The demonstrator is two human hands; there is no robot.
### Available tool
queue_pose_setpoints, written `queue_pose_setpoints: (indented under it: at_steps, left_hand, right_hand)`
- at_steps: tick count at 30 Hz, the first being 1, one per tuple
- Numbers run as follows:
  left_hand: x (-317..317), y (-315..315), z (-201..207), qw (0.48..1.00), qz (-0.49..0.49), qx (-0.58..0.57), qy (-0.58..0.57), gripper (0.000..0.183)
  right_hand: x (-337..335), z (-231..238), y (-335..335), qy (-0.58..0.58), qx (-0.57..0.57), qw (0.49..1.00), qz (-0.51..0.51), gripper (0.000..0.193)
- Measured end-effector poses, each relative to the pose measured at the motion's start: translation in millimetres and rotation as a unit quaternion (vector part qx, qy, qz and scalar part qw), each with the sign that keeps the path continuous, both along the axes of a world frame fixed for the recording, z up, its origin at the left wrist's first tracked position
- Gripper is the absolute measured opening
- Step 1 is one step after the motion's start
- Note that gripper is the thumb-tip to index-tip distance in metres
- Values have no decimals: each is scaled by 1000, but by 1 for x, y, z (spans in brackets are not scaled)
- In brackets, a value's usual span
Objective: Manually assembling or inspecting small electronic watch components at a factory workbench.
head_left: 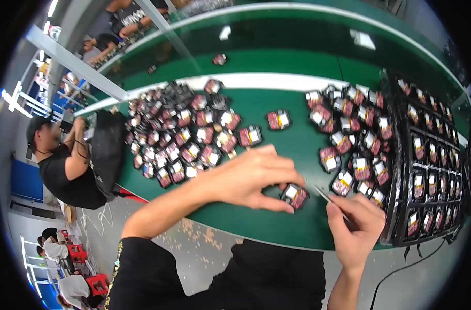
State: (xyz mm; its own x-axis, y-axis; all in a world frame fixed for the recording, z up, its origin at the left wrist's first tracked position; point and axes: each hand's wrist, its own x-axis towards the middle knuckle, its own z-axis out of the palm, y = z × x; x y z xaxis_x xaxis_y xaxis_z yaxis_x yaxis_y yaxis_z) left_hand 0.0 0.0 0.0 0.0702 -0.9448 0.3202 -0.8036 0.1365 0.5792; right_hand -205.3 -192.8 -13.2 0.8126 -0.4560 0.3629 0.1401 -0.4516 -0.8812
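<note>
My left hand (256, 178) reaches over the green bench, its thumb and fingers pinching a small black square module (295, 196) with a reddish printed face. Held like a pen in my right hand (357, 219) is a slim pointed metal tool (322, 194). Its tip points toward that module but stands a little apart from it; whether it is a pair of tweezers cannot be made out. Two similar loose modules, one black-framed module (250, 136) and another module (279, 120), lie beyond my left hand.
A large heap of modules (183, 137) covers the bench's left, and another group of modules (349, 124) lies right. Black compartment trays (400, 170) filled with modules stand at the right edge. Behind runs a green conveyor belt (276, 62). A person (65, 160) sits at left.
</note>
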Motion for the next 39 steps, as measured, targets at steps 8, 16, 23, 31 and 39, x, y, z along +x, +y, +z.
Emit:
queue_pose_setpoints:
  at_steps: [8, 16, 23, 31, 39]
  left_hand:
    - [-4, -4, 14, 996, 74, 3, 53, 46]
    - [44, -72, 62, 990, 135, -44, 20, 41]
    - [73, -161, 44, 991, 85, -54, -90, 45]
    - [83, -159, 31, 994, 91, -63, -7, 46]
    - [206, -59, 6, 832, 455, 162, -274, 41]
  right_hand:
    - [-9, 10, -2, -33, 60, 998, -15, 17]
    - [-3, 14, -4, -40, 91, 995, 0, 15]
    - [-4, 15, 2, -33, 99, 995, 10, 13]
    - [-9, 11, -6, -17, 92, 996, 3, 17]
    - [-3, 8, -2, -30, 75, 997, 11, 13]
